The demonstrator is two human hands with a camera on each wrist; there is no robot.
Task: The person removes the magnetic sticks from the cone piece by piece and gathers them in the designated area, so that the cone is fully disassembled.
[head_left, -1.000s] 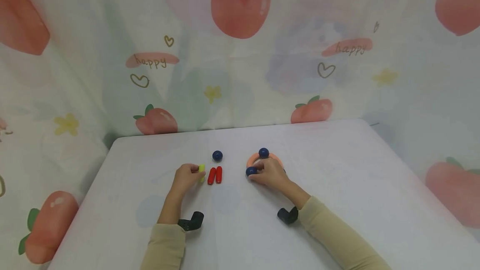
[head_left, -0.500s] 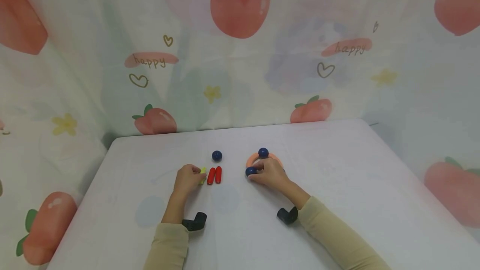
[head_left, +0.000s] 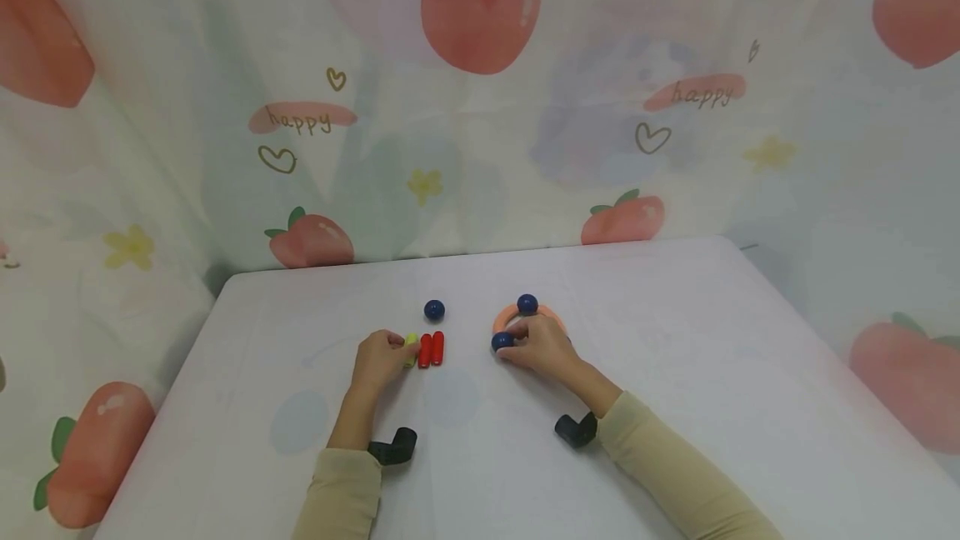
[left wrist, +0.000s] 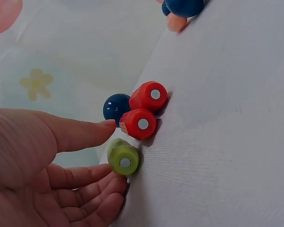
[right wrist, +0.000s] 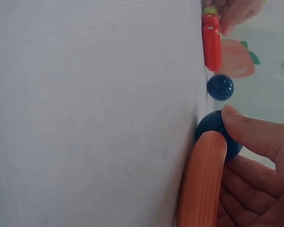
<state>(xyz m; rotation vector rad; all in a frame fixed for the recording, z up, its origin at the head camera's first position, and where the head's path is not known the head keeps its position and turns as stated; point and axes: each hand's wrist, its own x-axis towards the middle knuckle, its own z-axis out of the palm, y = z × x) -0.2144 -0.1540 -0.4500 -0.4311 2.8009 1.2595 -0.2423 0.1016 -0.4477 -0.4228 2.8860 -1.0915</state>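
Note:
On the left, a short yellow-green magnetic rod (left wrist: 123, 158) with a silver end lies between the thumb and fingers of my left hand (head_left: 377, 363). The fingers touch its side; the thumb stands apart from it, beside the nearer red rod (left wrist: 140, 124). A second red rod (left wrist: 151, 96) lies alongside that one. My right hand (head_left: 546, 348) pinches a blue ball (head_left: 502, 342) between thumb and fingers, where it meets the end of a curved orange rod (right wrist: 202, 184). Another blue ball (head_left: 527, 304) sits at the far side of the orange ring shape; the hand hides part of it.
A loose blue ball (head_left: 434, 310) rests behind the red rods. All of this lies on a white-covered table (head_left: 675, 340). A fruit-printed cloth (head_left: 480, 148) hangs behind the table and at both sides.
My left hand has moved slightly right, bringing the yellow-green rod closer to the red rods. My right hand has stayed in place on the blue ball.

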